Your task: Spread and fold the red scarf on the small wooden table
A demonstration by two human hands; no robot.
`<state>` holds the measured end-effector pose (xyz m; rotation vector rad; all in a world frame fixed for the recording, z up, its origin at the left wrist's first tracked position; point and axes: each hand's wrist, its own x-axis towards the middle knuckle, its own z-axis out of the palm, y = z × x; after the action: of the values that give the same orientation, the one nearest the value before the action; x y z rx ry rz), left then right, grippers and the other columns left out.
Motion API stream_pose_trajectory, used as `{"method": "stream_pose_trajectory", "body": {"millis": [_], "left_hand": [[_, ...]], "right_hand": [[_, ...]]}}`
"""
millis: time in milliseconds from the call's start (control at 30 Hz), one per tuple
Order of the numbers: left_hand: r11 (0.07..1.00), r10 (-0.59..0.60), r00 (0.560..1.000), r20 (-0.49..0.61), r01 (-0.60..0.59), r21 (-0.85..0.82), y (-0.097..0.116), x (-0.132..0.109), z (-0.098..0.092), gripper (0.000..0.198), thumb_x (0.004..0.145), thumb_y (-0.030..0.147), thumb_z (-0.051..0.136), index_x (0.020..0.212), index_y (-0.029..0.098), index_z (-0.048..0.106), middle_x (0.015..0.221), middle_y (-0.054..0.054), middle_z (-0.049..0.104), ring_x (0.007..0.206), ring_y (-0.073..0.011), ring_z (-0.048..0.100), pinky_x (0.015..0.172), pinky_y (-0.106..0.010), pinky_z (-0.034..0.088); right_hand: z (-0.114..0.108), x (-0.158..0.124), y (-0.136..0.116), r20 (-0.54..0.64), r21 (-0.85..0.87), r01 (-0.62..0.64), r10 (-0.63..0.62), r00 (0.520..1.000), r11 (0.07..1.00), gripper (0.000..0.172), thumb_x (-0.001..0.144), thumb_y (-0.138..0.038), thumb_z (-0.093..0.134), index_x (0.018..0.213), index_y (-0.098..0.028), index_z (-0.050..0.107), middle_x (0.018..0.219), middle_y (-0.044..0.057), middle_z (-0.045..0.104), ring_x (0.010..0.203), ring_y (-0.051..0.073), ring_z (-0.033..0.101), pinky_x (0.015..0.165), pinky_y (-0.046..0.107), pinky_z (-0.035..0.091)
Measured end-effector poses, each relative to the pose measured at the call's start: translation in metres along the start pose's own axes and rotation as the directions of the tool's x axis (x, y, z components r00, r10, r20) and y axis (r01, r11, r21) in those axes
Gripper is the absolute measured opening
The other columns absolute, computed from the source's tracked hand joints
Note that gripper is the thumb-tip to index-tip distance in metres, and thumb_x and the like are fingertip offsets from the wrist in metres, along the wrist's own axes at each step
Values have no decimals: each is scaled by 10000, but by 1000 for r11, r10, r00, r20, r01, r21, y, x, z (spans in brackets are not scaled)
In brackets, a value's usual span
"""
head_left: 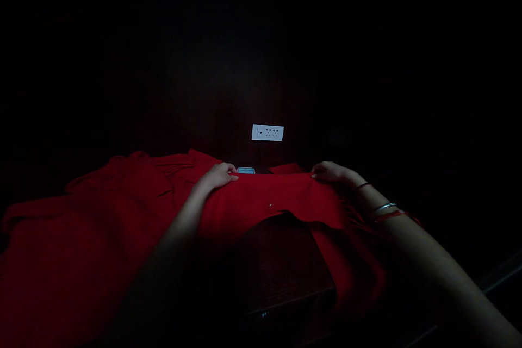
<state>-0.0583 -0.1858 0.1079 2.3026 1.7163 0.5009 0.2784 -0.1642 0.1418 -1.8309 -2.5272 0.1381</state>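
A red fringed cloth (273,193), like a scarf or shawl, is stretched between my two hands over a dark table. My left hand (219,175) pinches its upper edge near the middle of the view. Farther right, my right hand (331,172) grips the same edge close to the corner, where fringe strands hang down. The lower edge of the cloth arches up off the tabletop, and part of it drapes over the right side. To the left lies a large rumpled mass of red fabric (101,223); whether it is the same piece, I cannot tell.
A white socket panel (267,132) sits on the dark wall behind. A small light-coloured device with a bright face (246,171) shows just past the cloth. The dark wooden table (285,266) has its front edge below. Most of the surroundings are too dark to make out.
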Motion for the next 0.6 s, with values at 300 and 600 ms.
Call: {"method": "stream_pose_trajectory", "body": {"millis": [300,600], "left_hand": [[924,302,932,199,-338,179,53,6,85,443,716,400,514,1115,214,467,1146,-76,441,1040,-205,424,858,-299,340],[780,526,808,266,-583,228,61,-2,114,221,789,276,425,931,159,547,960,-81,544,882,-189,510,762,-289,399]], "right_hand": [[79,-4,-13,-355,-129,-250,191,915,960,296,814,-258,354,1072,-181,475,1098,154,456,973,269,438,704,376,372],[124,-72,4,-149,53,-196,202,968,979,208,754,-244,458,936,-162,514,829,85,581,690,154,539,550,217,326]]}}
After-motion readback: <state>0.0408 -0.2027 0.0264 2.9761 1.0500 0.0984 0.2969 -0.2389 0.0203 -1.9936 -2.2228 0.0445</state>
